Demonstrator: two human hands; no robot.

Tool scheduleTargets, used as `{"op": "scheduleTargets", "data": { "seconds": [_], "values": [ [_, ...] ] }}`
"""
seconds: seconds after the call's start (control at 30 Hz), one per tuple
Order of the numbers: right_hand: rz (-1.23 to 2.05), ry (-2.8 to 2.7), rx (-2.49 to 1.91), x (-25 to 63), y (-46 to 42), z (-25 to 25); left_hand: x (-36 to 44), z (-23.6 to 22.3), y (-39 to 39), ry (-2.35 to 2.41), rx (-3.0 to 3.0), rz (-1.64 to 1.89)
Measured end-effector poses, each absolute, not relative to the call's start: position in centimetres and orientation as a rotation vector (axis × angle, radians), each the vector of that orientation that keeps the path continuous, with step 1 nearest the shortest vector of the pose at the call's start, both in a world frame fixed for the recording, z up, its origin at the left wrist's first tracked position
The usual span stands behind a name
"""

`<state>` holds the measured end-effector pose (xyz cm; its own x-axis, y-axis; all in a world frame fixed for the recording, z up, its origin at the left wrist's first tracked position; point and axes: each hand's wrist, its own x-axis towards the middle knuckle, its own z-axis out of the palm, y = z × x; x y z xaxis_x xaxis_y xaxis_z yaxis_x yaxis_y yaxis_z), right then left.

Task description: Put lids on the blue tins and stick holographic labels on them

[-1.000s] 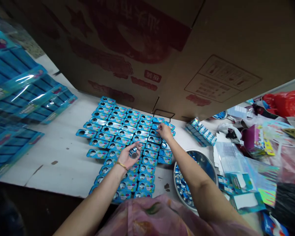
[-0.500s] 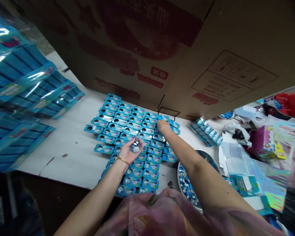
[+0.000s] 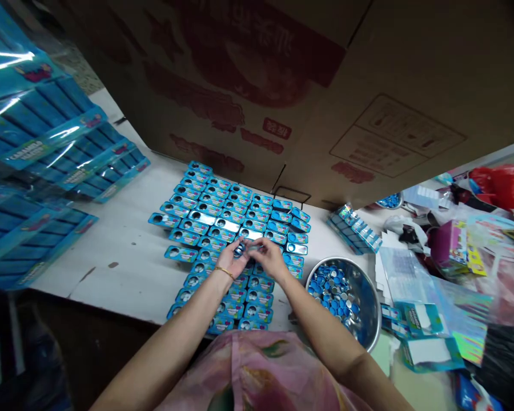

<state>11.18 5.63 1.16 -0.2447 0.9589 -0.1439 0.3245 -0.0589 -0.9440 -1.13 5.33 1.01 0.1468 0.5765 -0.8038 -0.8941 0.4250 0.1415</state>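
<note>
At the far left, wrapped packs (image 3: 62, 134) are stacked, cut off by the frame edge, so their number cannot be told. Right of them, on the white table (image 3: 124, 245), lie small blue boxes (image 3: 184, 237) in about five columns, dozens in all; the arms cover some, preventing an exact count. Their long axes run roughly left to right, most with the round hole at the left end. Behind them rises one large carton (image 3: 308, 142), cut off at the top. Over the boxes, the left hand (image 3: 233, 264), with one bracelet (image 3: 225, 272), is cupped around a few round caps (image 3: 239, 250), too overlapped to count. The right hand (image 3: 269, 258) meets it with fingertips drawn close together; whether they grip a cap cannot be told. Further right stands one metal bowl (image 3: 367, 292) of blue and silver caps, too many to count. Just beyond lies one tilted clear pack (image 3: 354, 231). At the far right, one purple box (image 3: 442, 245) sits among overlapping plastic.
</note>
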Motion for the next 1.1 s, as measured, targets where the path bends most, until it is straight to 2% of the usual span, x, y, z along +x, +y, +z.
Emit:
{"op": "scheduleTargets", "data": {
  "seconds": [0.1,0.17,0.23,0.33,0.47,0.53,0.67,0.8,1.1],
  "values": [
    [1.557,-1.289,-1.464,12.6,6.7,1.1,-1.0,1.0,4.5,0.952,-0.246,1.042],
    [1.632,-1.474,-1.424,13.0,6.8,1.4,-0.8,1.0,3.9,1.011,-0.101,0.982],
    [1.487,-1.874,-1.374,13.0,6.4,1.9,-0.5,0.8,3.6,1.077,-0.028,0.96],
    [1.03,-2.393,-1.257,13.0,5.3,2.6,-0.3,0.5,3.4,1.171,-0.009,0.927],
    [0.805,-2.568,-1.149,13.8,5.0,2.6,-0.7,0.7,3.8,1.159,0.004,0.894],
    [0.78,-2.494,-1.27,14.4,6.1,2.2,-1.0,0.9,4.0,1.123,-0.008,0.882],
    [0.695,-2.335,-1.804,15.0,10.2,1.9,-1.7,1.2,4.2,1.074,-0.07,0.923],
    [0.661,-2.494,-2.258,13.7,13.5,2.3,-1.9,1.4,3.9,1.014,-0.129,0.961],
    [0.753,-2.655,-2.327,11.6,15.8,1.2,-2.7,1.7,3.9,0.993,-0.213,0.965]
  ]
}}
